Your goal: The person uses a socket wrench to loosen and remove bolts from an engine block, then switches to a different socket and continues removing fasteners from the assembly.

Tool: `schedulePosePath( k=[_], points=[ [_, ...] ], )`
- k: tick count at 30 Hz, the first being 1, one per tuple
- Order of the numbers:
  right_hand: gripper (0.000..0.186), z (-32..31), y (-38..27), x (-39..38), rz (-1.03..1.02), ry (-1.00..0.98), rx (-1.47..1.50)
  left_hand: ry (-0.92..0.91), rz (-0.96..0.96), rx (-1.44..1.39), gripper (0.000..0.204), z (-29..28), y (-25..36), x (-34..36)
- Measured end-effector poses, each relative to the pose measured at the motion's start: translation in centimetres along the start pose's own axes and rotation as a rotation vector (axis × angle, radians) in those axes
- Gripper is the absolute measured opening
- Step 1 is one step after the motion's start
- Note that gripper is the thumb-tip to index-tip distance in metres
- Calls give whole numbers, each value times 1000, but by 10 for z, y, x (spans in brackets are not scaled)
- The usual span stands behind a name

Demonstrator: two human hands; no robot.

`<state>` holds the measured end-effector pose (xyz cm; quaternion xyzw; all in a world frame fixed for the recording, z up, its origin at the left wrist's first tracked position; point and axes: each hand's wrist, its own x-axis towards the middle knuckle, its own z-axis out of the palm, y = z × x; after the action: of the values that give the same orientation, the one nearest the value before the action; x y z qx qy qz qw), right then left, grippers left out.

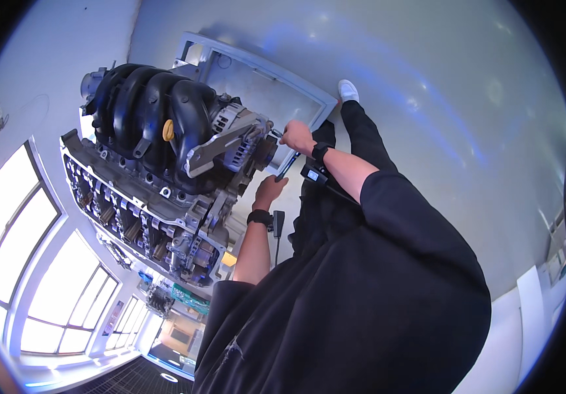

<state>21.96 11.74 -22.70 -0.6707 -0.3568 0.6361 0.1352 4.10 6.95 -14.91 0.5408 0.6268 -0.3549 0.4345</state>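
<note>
Head view: tool slants from clasping left grip toward right grip, whose hold is unclear.

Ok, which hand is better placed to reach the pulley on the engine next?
Probably the right: the right hand is close to the pulley, pointing toward the engine, though its contact is unclear. The left hand seems closed on the slim tool.

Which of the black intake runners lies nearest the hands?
The rightmost runner, beside the silver alternator; the others sit farther left, farther from the left hand and right hand.
</note>
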Motion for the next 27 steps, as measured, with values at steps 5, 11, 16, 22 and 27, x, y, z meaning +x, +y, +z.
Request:
schedulePosePath(
  k=[5, 11, 16, 22, 27],
  points=[
    [28, -4, 8, 9, 7, 29, -31, -46, -14, 23, 50, -28, 71, -45],
    [24, -1, 4, 10, -44, 29, -58, 122, 47, 102, 40, -36, 116, -55],
    [26, -2, 6, 14, -34, -32, -36, 166, -121, 30, 34, -19, 73, -52],
    [30, 7, 6, 10, 3, -3, 29, 161, -246, 109, 31, -1, 18, -12],
    [23, 10, 31, 13, -26, -303, 393, 152, -218, 57, 37, -1, 32, -21]
  ],
)
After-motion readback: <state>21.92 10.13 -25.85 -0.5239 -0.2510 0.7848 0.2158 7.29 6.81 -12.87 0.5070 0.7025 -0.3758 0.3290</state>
